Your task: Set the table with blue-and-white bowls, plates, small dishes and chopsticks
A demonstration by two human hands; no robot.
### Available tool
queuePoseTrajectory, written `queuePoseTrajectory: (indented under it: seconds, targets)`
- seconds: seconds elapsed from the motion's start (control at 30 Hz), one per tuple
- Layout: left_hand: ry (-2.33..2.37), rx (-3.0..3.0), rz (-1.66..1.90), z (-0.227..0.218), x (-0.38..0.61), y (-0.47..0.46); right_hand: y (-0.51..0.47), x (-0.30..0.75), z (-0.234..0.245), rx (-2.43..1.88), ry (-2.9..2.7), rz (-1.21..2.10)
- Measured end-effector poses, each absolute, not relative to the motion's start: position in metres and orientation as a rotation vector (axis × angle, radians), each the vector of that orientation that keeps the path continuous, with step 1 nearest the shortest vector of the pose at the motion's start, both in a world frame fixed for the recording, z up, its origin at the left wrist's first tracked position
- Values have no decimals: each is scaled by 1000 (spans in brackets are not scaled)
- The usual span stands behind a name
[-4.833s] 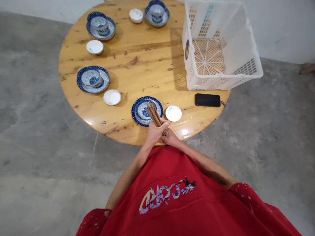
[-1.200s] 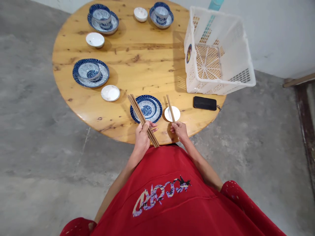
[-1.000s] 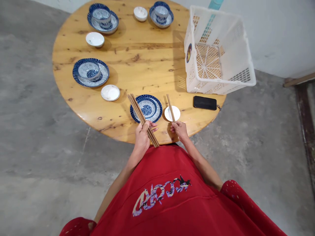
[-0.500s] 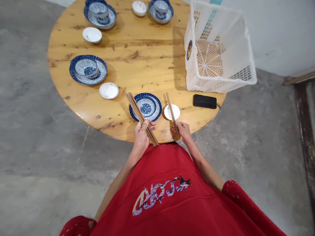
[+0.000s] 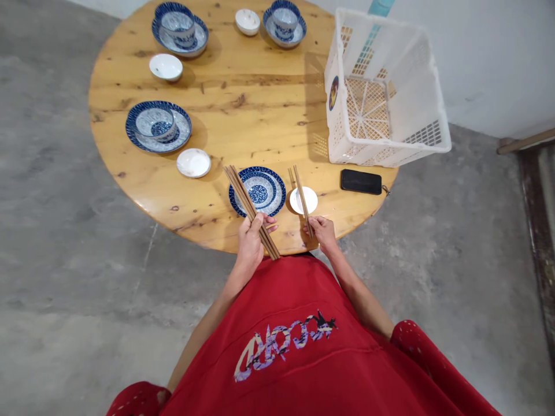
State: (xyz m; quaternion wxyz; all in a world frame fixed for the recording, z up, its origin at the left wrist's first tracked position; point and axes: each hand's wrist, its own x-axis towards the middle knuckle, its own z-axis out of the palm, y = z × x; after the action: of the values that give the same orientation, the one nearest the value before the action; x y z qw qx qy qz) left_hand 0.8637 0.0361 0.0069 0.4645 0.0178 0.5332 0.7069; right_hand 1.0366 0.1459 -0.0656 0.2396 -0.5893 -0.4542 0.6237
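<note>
My left hand point(image 5: 251, 238) is closed round a bundle of brown chopsticks point(image 5: 245, 195) that slants up to the left, over the near edge of a round wooden table point(image 5: 243, 110). My right hand point(image 5: 321, 229) pinches the lower ends of a pair of chopsticks point(image 5: 300, 190); their length lies across a small white saucer point(image 5: 303, 200). Between my hands sits a blue patterned plate point(image 5: 258, 190).
A white plastic crate point(image 5: 381, 92) stands on the table's right side, with a black phone point(image 5: 361, 181) in front of it. Three more blue plates with bowls and small white saucers ring the left and far edge. Concrete floor surrounds the table.
Earlier both hands held one bundle together. Now the right hand holds a separate pair over the white saucer; over the last second the hands have barely shifted.
</note>
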Motion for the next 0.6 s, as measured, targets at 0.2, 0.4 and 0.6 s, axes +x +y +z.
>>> queuePoseTrajectory:
  seconds: [0.2,0.4,0.6]
  targets:
    - [1312,37,1740,7,862,36,146,1038,-66,-1596,-1243,1722]
    - [1306,50,1740,6,861,37,146,1039,-65,-1620,-1276,1712]
    - [1299,50,1744,6,861,37,146,1038,-67,-1614,-1260,1719]
